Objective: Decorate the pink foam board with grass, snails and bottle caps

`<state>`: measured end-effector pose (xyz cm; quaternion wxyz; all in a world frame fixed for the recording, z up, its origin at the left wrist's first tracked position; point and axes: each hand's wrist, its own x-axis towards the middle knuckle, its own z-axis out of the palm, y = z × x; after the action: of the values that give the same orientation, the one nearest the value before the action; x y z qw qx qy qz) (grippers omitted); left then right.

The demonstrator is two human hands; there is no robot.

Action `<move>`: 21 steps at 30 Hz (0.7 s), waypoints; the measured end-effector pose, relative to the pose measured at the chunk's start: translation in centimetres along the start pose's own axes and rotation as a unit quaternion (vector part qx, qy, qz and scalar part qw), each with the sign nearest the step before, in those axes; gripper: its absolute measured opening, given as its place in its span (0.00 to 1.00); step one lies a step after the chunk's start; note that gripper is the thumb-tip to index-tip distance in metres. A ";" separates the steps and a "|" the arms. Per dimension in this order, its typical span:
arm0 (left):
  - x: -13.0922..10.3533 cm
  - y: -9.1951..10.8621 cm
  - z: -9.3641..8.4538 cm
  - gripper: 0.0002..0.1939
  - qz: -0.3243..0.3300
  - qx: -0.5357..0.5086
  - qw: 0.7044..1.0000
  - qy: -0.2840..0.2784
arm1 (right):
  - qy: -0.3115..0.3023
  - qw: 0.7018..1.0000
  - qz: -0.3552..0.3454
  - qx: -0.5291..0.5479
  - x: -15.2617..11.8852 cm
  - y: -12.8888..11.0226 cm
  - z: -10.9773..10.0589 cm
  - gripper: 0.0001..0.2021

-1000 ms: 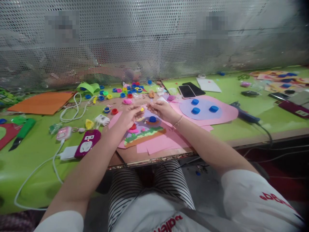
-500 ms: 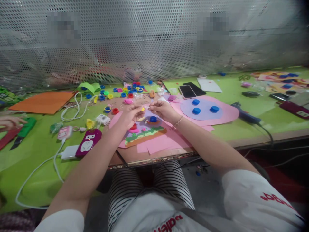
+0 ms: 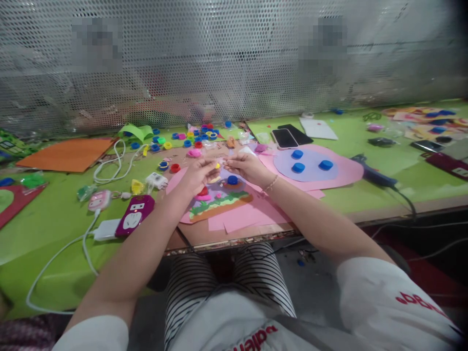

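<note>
My left hand (image 3: pixel 199 176) pinches a small yellow piece (image 3: pixel 217 166), perhaps clay, between thumb and fingertips. Close beside it, my right hand (image 3: pixel 249 169) has its fingertips pressed together; whatever they hold is too small to make out. Both hands hover over a decorated paper picture (image 3: pixel 219 206) with green and brown strips along its lower edge. On that picture sit a blue bottle cap (image 3: pixel 232 180) and a red cap (image 3: pixel 202 191), the red one partly behind my left hand. Pink paper sheets (image 3: pixel 244 219) lie underneath.
Right of my hands, a pink paper shape (image 3: pixel 343 173) carries a lilac oval with blue caps (image 3: pixel 298 167). A glue gun (image 3: pixel 376 174) lies beyond it. Phone (image 3: pixel 285 138) and loose caps (image 3: pixel 187 144) lie farther back. Leftward are a purple power strip (image 3: pixel 134 216), white cable (image 3: pixel 54 273) and orange paper (image 3: pixel 66 155).
My right fingertips have moved slightly left, closer to my left hand. At the far left, another person's hand and the green-handled cutter have left the view; a red sheet now shows there.
</note>
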<state>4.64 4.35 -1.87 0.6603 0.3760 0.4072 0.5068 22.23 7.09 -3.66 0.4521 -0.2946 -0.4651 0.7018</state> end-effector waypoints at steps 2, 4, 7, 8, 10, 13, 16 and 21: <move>0.1 -0.1 -0.1 0.06 0.001 0.006 1.000 0.000 | -0.009 1.000 0.005 0.009 -0.1 -0.1 0.0 0.07; 0.2 -0.2 -0.2 0.06 0.003 0.007 1.000 0.000 | -0.010 1.000 0.005 0.012 -0.2 -0.2 0.1 0.07; 0.4 -0.3 -0.4 0.05 0.011 0.006 1.000 -0.003 | -0.008 1.000 -0.002 0.008 -0.3 -0.2 0.2 0.08; 0.4 -0.3 -0.4 0.05 0.013 0.005 1.000 -0.003 | -0.004 1.000 -0.006 0.005 -0.3 -0.2 0.3 0.08; 0.3 -0.3 -0.4 0.06 0.012 0.004 1.000 -0.001 | 0.011 1.000 -0.014 -0.010 -0.2 -0.1 0.3 0.09; 0.2 -0.2 -0.3 0.07 0.005 0.007 1.000 0.001 | 0.039 0.997 -0.037 -0.047 -0.1 -0.1 0.3 0.10; 0.2 -0.2 -0.2 0.06 -0.003 0.010 1.000 0.001 | 0.048 0.994 -0.065 -0.072 0.0 -0.1 0.2 0.12; 0.2 -0.3 -0.1 0.05 -0.010 0.004 1.000 0.000 | 0.043 0.997 -0.041 -0.043 -0.4 -0.2 0.5 0.08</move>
<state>4.72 4.55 -2.16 0.6637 0.3744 0.4131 0.4987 22.03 6.61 -3.33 0.4865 -0.3246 -0.4867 0.6489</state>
